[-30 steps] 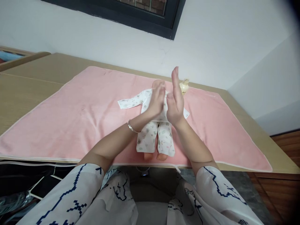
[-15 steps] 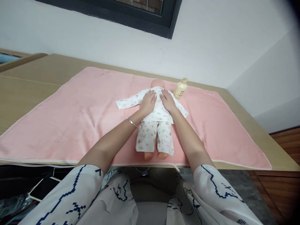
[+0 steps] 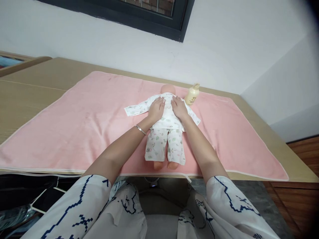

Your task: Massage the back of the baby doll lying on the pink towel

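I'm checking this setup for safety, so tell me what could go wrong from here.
The right grip rests on the doll close to the pale bottle, so a sideways sweep might knock the bottle over. The doll's feet lie near the table's front edge; sliding the doll toward the person could push them past it. The bracelet, close to the doll, might snag its clothes.

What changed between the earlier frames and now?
The left hand and right hand, raised with palms facing above the doll in the first frame, have come down onto its patterned top; they barely differ from the second frame. Nothing was taken hold of or let go. The doll, bottle and pink cloth stayed in place.
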`<action>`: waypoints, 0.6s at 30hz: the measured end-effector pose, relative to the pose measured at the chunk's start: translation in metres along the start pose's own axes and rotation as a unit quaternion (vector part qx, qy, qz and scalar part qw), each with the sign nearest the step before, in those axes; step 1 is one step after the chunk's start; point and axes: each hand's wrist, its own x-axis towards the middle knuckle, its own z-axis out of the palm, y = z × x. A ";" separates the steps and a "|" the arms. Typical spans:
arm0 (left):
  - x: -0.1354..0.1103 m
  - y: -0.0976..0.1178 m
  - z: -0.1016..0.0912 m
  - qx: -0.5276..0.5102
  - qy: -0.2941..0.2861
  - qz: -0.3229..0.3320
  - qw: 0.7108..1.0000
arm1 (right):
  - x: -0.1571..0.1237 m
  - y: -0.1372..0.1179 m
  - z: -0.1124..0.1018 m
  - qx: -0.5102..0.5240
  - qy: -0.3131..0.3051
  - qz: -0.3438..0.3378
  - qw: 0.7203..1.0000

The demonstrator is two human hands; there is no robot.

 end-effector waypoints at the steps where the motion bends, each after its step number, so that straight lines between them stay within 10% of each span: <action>1: 0.000 0.000 0.000 0.000 0.000 0.000 1.000 | -0.002 -0.002 0.000 -0.018 0.014 0.019 1.000; 10: 0.000 -0.003 0.001 -0.010 -0.002 0.001 1.000 | -0.021 -0.041 0.002 -0.048 -0.033 -0.089 0.994; 18: -0.001 0.002 0.000 0.019 -0.004 -0.006 1.000 | -0.008 -0.009 0.001 -0.041 0.003 0.050 0.998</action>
